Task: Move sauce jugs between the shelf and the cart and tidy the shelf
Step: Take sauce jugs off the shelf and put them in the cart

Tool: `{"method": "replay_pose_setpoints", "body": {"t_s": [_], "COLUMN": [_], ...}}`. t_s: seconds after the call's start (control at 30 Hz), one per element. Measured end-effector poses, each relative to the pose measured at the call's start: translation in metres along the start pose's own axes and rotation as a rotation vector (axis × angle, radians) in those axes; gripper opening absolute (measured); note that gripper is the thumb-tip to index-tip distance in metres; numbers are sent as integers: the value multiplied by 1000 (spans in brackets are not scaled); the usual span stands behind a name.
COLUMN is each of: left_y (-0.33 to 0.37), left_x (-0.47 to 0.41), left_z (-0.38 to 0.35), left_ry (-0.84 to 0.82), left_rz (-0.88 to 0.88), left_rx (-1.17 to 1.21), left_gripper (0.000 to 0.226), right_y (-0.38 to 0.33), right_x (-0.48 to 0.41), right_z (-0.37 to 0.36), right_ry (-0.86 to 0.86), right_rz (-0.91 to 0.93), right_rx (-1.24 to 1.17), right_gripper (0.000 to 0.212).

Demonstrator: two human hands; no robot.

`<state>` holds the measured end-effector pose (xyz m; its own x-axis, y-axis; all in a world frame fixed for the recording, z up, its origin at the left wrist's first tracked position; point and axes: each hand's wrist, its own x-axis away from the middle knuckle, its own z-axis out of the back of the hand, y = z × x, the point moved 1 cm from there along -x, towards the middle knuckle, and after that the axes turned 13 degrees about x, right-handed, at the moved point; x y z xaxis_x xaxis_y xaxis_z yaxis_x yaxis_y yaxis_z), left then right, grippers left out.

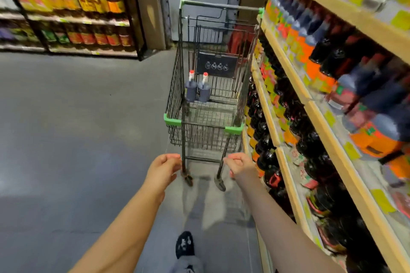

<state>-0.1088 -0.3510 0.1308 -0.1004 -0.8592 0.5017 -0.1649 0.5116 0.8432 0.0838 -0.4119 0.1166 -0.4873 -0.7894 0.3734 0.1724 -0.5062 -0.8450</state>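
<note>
1. While both arms reach forward over the grey floor [77,128], the left hand [163,169] and the right hand [240,167] hang at the near end of the cart [175,91], one on each side of its lower frame.
2. Both hands have loosely curled fingers and nothing in them. The left hand's fingertips lie just beside the cart's near left leg, but whether they touch it cannot be told.
3. The wire cart stands in the middle of the aisle, close along the right shelf [332,4], with green bumpers on its near corners and its grey handle bar [221,5] at the far end.
4. Two sauce jugs stand upright side by side on the cart floor, against the left wall and toward the far end: the left jug [190,92] and the right jug [204,94]. Both are dark, with pale necks and red caps, and they appear to touch.
5. Behind them a dark panel [217,65] with white round symbols hangs on the cart's far wall.
6. The right shelf has pale wooden boards with green and yellow price tags. Its tiers are packed with dark shelf jugs [321,55], many with orange labels; the nearest ones are blurred.
7. Across the aisle, far left, another rack [66,20] carries rows of dark bottles with yellow, orange and red labels.
8. A black shoe [185,244] with white marks shows at the near edge, between the arms.
</note>
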Motion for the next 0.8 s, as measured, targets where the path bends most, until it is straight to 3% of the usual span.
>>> {"method": "replay_pose_setpoints", "body": {"t_s": [0.57, 0.8], "left_y": [145, 174], "left_x": [-300, -418], "left_z": [-106, -152], "left_ry": [-38, -81], "left_rz": [18, 85], "left_rx": [-123, -213], "left_gripper": [13, 19], "right_y": [-113, -154], "right_x": [-319, -440], "right_z": [-30, -35], "right_ry": [-64, -87], "right_rz": [-62, -98], "right_rx": [39, 75], "right_gripper": [13, 13]}}
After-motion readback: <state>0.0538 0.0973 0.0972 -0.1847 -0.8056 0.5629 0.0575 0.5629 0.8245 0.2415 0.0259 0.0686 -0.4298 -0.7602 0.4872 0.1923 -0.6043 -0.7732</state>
